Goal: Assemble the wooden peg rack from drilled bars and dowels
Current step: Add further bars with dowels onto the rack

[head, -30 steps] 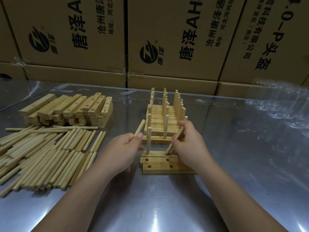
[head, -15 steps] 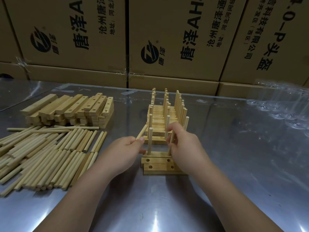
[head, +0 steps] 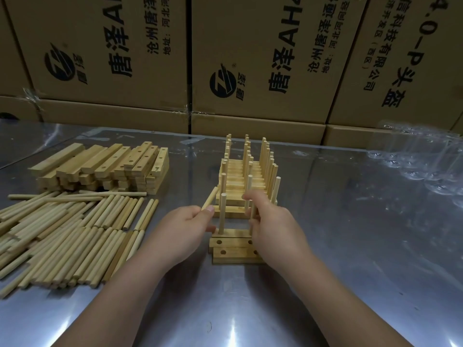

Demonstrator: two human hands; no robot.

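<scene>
Steel table (head: 350, 246) | left hand (head: 185, 226) pinches pale dowel (head: 210, 197) | right hand (head: 273, 226) grips upright dowel (head: 253, 221) in drilled bar (head: 233, 232)

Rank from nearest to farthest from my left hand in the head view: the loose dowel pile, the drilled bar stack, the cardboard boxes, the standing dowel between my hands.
1. standing dowel, just right of the left hand.
2. loose dowel pile, to its left.
3. drilled bar stack, back left.
4. cardboard boxes, behind the table.
</scene>
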